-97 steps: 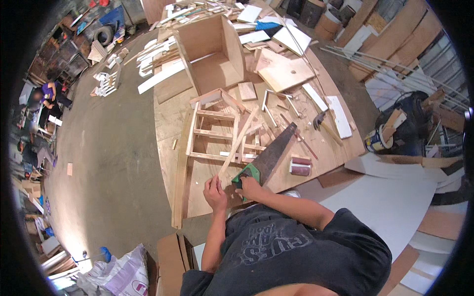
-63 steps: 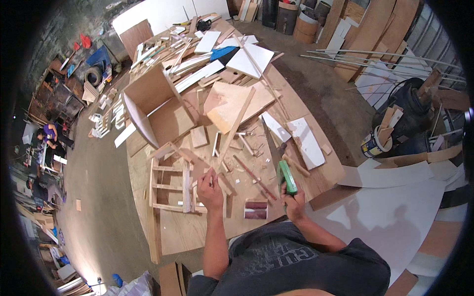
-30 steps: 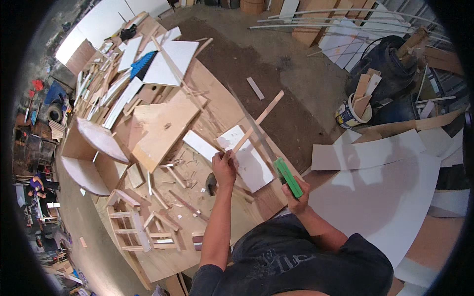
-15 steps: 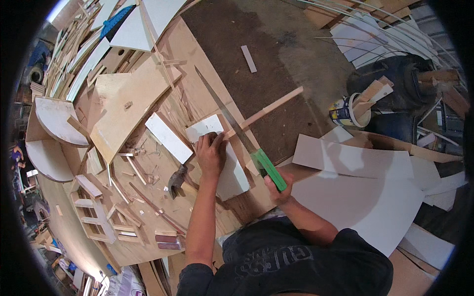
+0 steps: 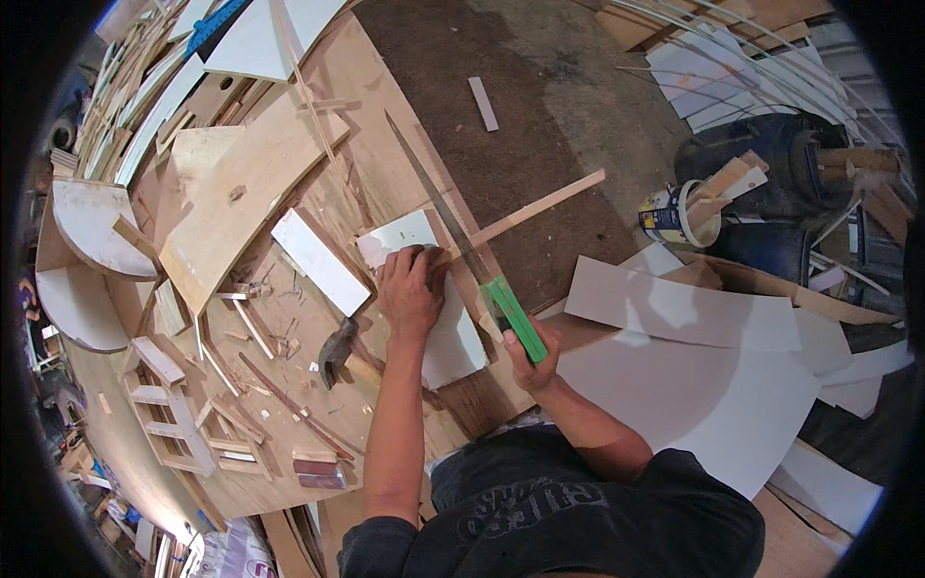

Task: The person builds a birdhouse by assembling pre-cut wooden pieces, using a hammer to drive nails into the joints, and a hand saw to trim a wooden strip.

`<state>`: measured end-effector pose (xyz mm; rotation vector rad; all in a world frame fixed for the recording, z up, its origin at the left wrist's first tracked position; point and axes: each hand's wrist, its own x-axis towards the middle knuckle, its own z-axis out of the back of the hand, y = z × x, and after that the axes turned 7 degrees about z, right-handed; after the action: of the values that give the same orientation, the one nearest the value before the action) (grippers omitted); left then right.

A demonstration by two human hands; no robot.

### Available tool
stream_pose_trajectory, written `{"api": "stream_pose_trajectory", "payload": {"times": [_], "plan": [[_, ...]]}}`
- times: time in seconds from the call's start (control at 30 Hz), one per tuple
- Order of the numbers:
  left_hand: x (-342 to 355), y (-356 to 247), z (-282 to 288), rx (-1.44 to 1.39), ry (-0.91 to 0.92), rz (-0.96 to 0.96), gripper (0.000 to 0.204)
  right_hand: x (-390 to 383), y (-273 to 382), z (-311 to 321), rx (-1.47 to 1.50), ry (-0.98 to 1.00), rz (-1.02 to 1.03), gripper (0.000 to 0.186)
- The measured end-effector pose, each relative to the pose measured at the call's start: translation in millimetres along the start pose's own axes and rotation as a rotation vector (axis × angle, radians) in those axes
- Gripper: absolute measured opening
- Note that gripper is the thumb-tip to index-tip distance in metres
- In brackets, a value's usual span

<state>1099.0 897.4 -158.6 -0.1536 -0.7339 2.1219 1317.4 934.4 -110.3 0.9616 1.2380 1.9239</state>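
Observation:
My right hand [image 5: 536, 360] is closed round the green handle of a handsaw [image 5: 432, 192]. The long blade points away from me and lies across a thin wooden strip [image 5: 545, 203], close to the table's edge. With bent fingers, my left hand [image 5: 412, 292] grips the strip's near end and presses it down on a white board [image 5: 455, 340]; the fingertips are partly hidden. Beyond the blade the strip sticks out over the floor. Left of my left forearm lies a claw hammer [image 5: 339, 354], its handle partly covered by the arm.
A white block [image 5: 321, 267] and a large plywood offcut [image 5: 241, 197] rest on the plywood table [image 5: 376, 67]. Small wooden frames [image 5: 178, 409] stand at the left. On the right are white sheets [image 5: 674, 385] and a bucket of offcuts [image 5: 670, 214].
My right hand has pushed the handsaw a short way forward across the strip. My left hand keeps its hold on the strip. The whole view has shifted slightly.

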Motion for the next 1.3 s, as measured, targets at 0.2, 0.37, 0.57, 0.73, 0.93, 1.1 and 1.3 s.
{"api": "stream_pose_trajectory", "payload": {"times": [0.2, 0.37, 0.57, 0.73, 0.93, 1.1, 1.3], "plan": [[3, -4, 5, -0.020, 0.046, 0.014, 0.026, -4, -7, 0, -0.019, 0.011, 0.018, 0.018], [2, -3, 5, -0.006, 0.030, 0.016, 0.025, -2, -5, -1, -0.017, 0.027, -0.021, 0.020], [1, 2, 2, -0.022, 0.017, -0.006, 0.026, 1, -4, 0, -0.011, 0.042, 0.025, 0.017], [1, 0, -1, 0.012, -0.004, -0.010, 0.023, -6, 0, 9, -0.037, 0.070, -0.014, 0.017], [1, -1, 3, -0.008, 0.017, -0.025, 0.021, -22, 7, 11, -0.025, 0.039, -0.124, 0.013], [2, 0, 2, -0.016, 0.024, -0.009, 0.018, -16, 18, -6, 0.020, -0.051, -0.094, 0.022], [3, 0, 0, -0.038, 0.013, -0.021, 0.020, -27, 20, -1, -0.056, -0.052, -0.077, 0.022]]}}
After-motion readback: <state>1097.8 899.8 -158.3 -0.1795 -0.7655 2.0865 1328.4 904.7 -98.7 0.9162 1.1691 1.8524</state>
